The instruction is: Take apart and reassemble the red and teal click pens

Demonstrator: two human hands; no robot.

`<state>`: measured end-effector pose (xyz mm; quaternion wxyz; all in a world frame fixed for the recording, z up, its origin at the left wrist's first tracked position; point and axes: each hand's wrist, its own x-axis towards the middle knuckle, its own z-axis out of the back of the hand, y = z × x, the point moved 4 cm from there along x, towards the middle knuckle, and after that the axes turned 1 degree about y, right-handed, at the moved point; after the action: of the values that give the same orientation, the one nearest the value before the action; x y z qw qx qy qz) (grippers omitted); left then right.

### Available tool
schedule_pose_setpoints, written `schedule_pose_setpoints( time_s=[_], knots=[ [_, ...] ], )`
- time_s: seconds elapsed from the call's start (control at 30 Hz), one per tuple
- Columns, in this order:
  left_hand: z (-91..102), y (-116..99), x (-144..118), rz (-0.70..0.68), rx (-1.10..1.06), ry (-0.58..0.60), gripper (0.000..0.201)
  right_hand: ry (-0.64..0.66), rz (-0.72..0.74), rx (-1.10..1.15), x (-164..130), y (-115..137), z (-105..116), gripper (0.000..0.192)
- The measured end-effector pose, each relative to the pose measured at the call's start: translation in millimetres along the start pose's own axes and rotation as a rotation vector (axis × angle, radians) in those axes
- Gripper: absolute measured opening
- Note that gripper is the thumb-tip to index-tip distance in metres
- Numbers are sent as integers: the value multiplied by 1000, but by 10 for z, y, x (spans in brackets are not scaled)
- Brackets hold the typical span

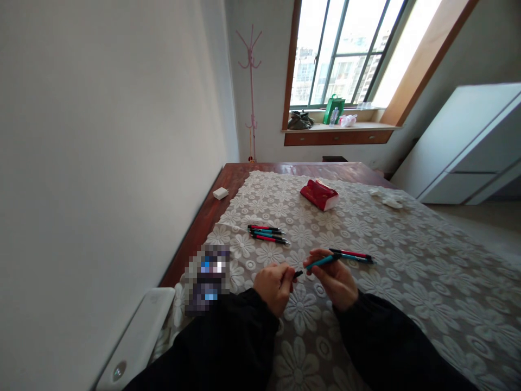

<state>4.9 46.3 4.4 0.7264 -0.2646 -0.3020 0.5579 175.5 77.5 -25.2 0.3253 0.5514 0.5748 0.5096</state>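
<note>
On the near side of the red packet (317, 194), the left hand (272, 288) pinches a small black piece (298, 274), and the right hand (337, 282) holds a blue pen (323, 262), its end just beside this piece. If the left hand presses too lightly, the piece could slip onto the flowered cloth (301, 309). If the right hand swings outward, it could push the other pens (354, 254), nearer than the packet and to its right.

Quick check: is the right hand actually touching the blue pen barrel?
Touching. The head view shows the right hand pinching the blue pen barrel between thumb and fingers, with no gap visible.
</note>
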Motion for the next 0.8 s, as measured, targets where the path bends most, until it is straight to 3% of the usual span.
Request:
schedule_pose_setpoints(
  time_s=[0.2, 0.53, 0.8],
  knots=[
    [-11, 38, 14, 0, -58, -82, 7, -80, 21, 146, 5, 100, -21, 32],
    [-2, 59, 27, -48, -108, -123, 15, -317, 42, 269, 67, 161, 131, 31],
    [-16, 111, 31, -35, -70, -157, 20, -397, 47, 333, 119, 111, 263, 32]
  ],
)
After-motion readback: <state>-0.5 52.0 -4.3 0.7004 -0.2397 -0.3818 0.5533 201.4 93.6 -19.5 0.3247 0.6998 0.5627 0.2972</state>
